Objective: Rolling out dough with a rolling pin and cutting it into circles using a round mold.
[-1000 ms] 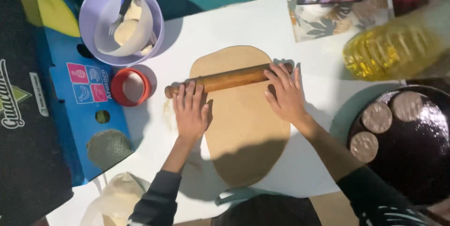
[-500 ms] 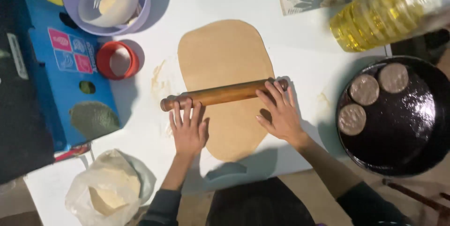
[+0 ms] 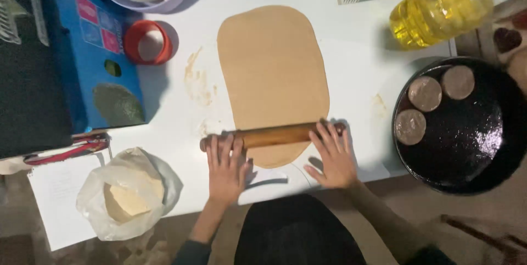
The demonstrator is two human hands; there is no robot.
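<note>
White tabletop (image 3: 357,73) carries a long dough sheet (image 3: 273,73), beside a dark pan (image 3: 488,127) and blue box (image 3: 104,51). Left hand (image 3: 224,171) and right hand (image 3: 332,158), fingers spread flat, press a wooden rolling pin (image 3: 273,135).

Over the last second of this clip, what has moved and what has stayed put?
The rolling pin has rolled along the dough sheet from its far part to the near end, toward the person. The left hand and right hand came back with it, palms flat on its ends, nothing taken up or let go. The red cutter ring, dark pan and oil bottle stayed where they were.
</note>
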